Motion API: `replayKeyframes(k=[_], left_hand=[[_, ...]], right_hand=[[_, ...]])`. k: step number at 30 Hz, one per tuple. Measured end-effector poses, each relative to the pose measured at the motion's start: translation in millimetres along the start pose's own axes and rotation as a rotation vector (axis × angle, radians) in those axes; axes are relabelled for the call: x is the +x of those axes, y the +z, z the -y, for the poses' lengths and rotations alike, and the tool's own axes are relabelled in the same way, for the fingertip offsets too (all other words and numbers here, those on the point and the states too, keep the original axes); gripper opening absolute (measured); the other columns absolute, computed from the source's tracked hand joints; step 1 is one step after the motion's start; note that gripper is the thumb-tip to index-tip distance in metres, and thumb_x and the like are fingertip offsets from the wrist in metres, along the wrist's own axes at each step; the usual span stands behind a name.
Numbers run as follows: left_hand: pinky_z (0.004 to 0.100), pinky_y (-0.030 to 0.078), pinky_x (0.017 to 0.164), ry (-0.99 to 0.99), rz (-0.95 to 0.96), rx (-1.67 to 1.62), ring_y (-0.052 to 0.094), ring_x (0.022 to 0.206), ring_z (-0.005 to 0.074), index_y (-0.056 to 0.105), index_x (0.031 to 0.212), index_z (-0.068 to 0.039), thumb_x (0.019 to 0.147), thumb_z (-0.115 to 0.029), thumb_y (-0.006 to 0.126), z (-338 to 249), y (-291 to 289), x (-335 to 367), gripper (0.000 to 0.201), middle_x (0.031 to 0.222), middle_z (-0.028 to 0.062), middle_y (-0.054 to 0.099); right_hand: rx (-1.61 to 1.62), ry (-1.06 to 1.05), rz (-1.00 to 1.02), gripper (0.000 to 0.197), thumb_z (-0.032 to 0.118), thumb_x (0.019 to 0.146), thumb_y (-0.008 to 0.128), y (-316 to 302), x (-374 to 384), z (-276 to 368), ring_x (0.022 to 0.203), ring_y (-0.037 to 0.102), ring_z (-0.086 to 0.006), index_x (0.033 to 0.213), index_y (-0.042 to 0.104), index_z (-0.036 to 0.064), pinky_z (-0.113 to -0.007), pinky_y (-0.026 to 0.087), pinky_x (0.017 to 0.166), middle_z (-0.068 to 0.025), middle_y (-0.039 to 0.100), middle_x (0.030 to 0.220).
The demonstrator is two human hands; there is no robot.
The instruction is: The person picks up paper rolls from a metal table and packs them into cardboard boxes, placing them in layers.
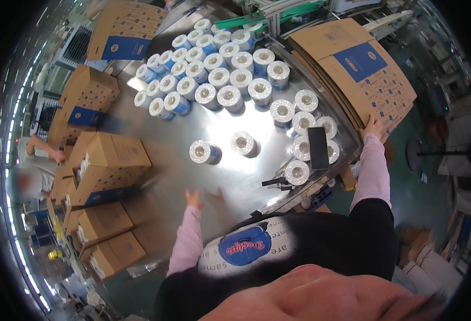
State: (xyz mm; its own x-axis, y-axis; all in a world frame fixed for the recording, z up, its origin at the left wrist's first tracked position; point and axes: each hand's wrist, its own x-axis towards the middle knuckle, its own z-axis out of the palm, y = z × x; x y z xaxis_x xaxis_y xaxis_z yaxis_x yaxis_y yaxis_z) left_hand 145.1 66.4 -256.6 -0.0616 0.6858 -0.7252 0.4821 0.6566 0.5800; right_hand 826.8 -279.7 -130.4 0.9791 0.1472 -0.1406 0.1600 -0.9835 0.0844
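Observation:
My right hand (373, 128) grips the near edge of the top flattened cardboard box (348, 45), on a stack at the right side of the metal table (230, 184). My left hand (194, 199) is held over the near part of the table, fingers apart, holding nothing. Nearest to it are two upright plastic-wrapped paper rolls, one on the left (200, 152) and one on the right (243, 143). A large group of similar white-and-blue rolls (214, 61) stands farther back. At the right, a black phone (318, 147) lies on top of a smaller group of rolls (304, 123).
Open cardboard boxes (117, 155) with white contents line the left side, and another printed box (125, 29) stands at the far left. Beyond the boxes is a co-worker's arm (42, 145). A dark tool (278, 183) lies at the table's near right edge. Green-edged machinery (278, 13) borders the back.

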Motion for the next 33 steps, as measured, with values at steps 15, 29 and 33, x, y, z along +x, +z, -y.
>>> replayKeyframes(k=[15,29,33], left_hand=[[0.0498,0.042,0.099,0.1,0.766,-0.147,0.04,0.127,0.0208,0.029,0.146,-0.02,0.088,-0.022,0.063,-142,254,-58,0.067,0.136,0.0031,0.046],[0.0311,0.049,0.09,0.304,0.507,0.241,0.064,0.098,0.0228,0.044,0.138,-0.003,0.085,-0.024,0.068,-48,78,-80,0.062,0.106,0.0145,0.068],[0.0362,0.045,0.093,0.655,-0.077,0.046,0.055,0.113,0.0269,0.04,0.14,-0.003,0.086,-0.023,0.067,-38,-10,-77,0.063,0.123,0.0171,0.057]], right_hand=[[-0.049,-0.411,-0.588,0.023,0.013,0.075,0.057,-80,2,-44,0.091,0.06,-0.0311,0.098,0.061,0.0135,-0.041,0.053,0.072,-0.0073,0.061,0.098],[0.675,-1.085,-0.524,0.016,-0.004,0.079,0.065,-341,-251,-4,0.071,0.055,-0.0202,0.095,0.063,-0.0062,-0.028,0.043,0.063,-0.0111,0.058,0.085],[0.725,-1.39,-0.35,0.017,-0.005,0.075,0.065,-366,-287,40,0.069,0.055,-0.0209,0.092,0.064,-0.005,-0.028,0.043,0.063,-0.0104,0.059,0.084]])
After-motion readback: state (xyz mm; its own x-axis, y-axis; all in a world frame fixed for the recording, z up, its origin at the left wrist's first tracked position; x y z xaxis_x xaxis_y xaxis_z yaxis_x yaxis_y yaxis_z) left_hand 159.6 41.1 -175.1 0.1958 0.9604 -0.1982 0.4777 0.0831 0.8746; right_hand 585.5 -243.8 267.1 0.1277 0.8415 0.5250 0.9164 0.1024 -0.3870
